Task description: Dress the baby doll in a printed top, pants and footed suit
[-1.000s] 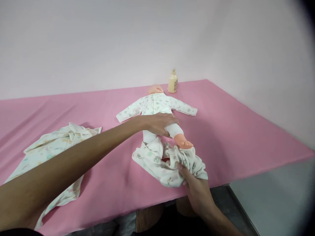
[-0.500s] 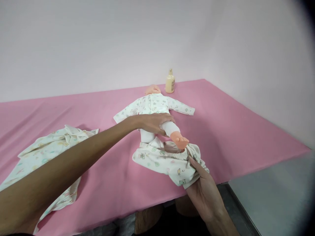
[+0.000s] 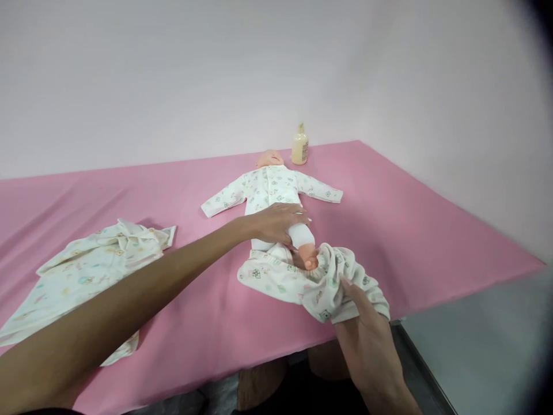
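A baby doll (image 3: 272, 187) in a white printed long-sleeved top lies on its back, head toward the wall. My left hand (image 3: 279, 223) is closed around one of its legs, at the white legging above the bare foot (image 3: 308, 256). That foot points into the waist opening of small printed pants (image 3: 280, 279). My right hand (image 3: 367, 334) grips the bunched pant leg on the right, thumb on top; its other fingers are hidden inside or under the cloth. The doll's other leg is mostly covered by my left hand and the pants.
A pink cloth (image 3: 194, 334) covers the table. Another printed baby garment (image 3: 99, 265) lies at the left, partly under my left forearm. A pump bottle (image 3: 299, 147) of pale yellow liquid stands near the doll's head. The wall (image 3: 173, 80) runs behind; the table's front edge is close to me.
The doll's foot has lowered and gone deeper into the pants' opening. My right hand has moved slightly right, drawing the bunched pant leg with it. My left hand still holds the leg.
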A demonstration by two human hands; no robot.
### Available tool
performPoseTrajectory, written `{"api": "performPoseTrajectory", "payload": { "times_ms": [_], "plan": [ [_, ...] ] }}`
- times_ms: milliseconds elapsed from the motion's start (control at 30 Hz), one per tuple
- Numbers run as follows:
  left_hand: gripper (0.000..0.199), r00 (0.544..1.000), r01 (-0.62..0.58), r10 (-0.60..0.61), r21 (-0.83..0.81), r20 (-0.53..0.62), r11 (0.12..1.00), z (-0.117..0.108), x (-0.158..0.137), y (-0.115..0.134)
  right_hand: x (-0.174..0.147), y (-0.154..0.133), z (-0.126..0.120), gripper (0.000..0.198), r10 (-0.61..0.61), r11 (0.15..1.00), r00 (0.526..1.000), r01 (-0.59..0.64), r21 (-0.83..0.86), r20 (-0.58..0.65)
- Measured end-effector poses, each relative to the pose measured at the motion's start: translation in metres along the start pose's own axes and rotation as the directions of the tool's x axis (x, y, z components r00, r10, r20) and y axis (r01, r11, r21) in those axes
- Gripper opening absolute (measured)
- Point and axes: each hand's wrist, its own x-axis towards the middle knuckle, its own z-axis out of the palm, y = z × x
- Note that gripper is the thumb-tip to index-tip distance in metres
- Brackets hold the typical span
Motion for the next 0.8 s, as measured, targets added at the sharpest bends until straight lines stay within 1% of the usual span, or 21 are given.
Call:
{"api": "performPoseTrajectory", "payload": {
  "times_ms": [100, 200, 300, 367, 500, 567, 633, 700, 733, 800],
  "plan": [
    [0.050, 1.000, 0.014, -0.012, 0.066, -0.017, 0.998, 0.005, 0.001, 0.001, -0.004, 0.002, 0.005, 0.059, -0.016, 0.995, 0.999, 0.011, -0.098, -0.049],
    [0.053, 0.998, 0.054, -0.051, 0.086, -0.033, 0.995, 0.009, 0.003, 0.005, -0.007, 0.004, 0.010, 0.054, -0.062, 0.985, 0.994, 0.046, -0.165, -0.094],
    [0.055, 0.995, 0.093, -0.090, 0.068, -0.053, 0.993, 0.011, 0.004, 0.009, -0.002, 0.005, 0.018, 0.051, -0.089, 0.975, 0.996, 0.082, -0.206, -0.026],
    [0.056, 0.992, 0.117, -0.114, 0.047, -0.052, 0.992, 0.011, 0.004, 0.012, 0.007, 0.004, 0.023, 0.051, -0.051, 0.976, 0.999, 0.054, -0.210, 0.018],
    [0.059, 0.985, 0.144, -0.146, -0.020, -0.089, 0.989, 0.014, 0.002, 0.015, 0.035, 0.000, 0.027, 0.048, 0.112, 0.978, 0.993, -0.104, -0.181, 0.037],
    [0.058, 0.977, 0.160, -0.166, -0.059, -0.130, 0.985, 0.018, 0.001, 0.018, 0.046, -0.003, 0.027, 0.044, 0.135, 0.980, 0.988, -0.121, -0.156, 0.081],
    [0.057, 0.963, 0.191, -0.205, -0.099, -0.173, 0.977, 0.023, -0.003, 0.025, 0.051, -0.006, 0.026, 0.041, 0.113, 0.987, 0.985, -0.097, -0.128, 0.129],
    [0.059, 0.939, 0.249, -0.277, -0.152, -0.206, 0.956, 0.029, -0.011, 0.036, 0.052, -0.007, 0.025, 0.039, 0.103, 0.991, 0.981, -0.086, -0.105, 0.167],
    [0.059, 0.919, 0.288, -0.326, -0.185, -0.222, 0.939, 0.032, -0.015, 0.044, 0.052, -0.007, 0.024, 0.037, 0.105, 0.991, 0.978, -0.089, -0.095, 0.181],
    [0.052, 0.861, 0.363, -0.432, -0.269, -0.268, 0.892, 0.035, -0.026, 0.060, 0.051, -0.007, 0.023, 0.036, 0.114, 0.992, 0.974, -0.102, -0.074, 0.194]
  ]
}}
